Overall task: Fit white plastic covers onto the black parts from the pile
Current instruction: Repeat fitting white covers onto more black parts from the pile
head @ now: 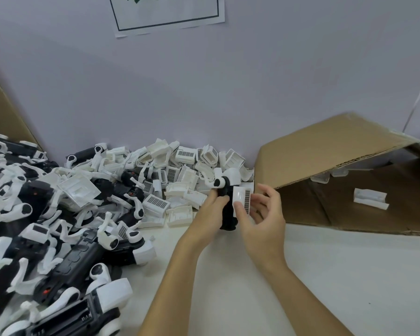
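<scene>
Left hand grips my black part upright, long axis vertical, above the table; right hand pinches the white cover touching its right flank; I judge the press runs leftward.

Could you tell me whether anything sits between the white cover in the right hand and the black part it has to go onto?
Nothing visible does. The left hand grips the black part upright, and the right hand already presses the white cover against its side. Only the right thumb lies over the cover's outer face, not between the two pieces.
</scene>
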### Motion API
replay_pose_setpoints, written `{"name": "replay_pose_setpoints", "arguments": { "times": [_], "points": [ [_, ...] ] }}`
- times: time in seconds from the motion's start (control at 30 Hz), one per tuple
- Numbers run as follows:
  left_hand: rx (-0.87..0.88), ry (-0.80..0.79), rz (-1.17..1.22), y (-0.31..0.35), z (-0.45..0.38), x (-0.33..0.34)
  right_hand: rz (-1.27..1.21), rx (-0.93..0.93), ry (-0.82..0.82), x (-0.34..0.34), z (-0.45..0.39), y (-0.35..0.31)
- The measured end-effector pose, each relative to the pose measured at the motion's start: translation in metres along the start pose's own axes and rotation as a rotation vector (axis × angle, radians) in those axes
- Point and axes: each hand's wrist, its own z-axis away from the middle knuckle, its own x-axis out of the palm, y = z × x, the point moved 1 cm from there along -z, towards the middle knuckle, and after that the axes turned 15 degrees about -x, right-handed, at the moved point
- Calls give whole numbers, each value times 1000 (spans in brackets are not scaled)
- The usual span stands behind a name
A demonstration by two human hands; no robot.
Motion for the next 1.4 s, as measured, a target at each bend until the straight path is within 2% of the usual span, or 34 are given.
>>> {"name": "replay_pose_setpoints", "arguments": {
  "times": [0.13,0.27,0.43,0.73,1.0,1.17,1.27,1.4],
  "points": [
    [81,-54,-6,-1,0,12,71,-42,-44,-1,0,0],
    [116,29,53,-5,-5,12,111,-88,-96,0,1,-1],
    [87,27,106,-8,-9,2,97,-53,-117,3,1,1],
    [141,72,47,-11,-15,2,43,30,-59,3,1,3],
    [146,19,-38,-13,-17,5,266,-87,-132,2,2,3],
    [93,20,15,-13,-17,-5,205,-151,-235,0,3,1],
    [42,2,72,-11,-13,-10,154,-41,-206,1,1,4],
    [55,43,-69,-11,-10,-8,9,161,-209,-1,-3,2]
  ]
}}
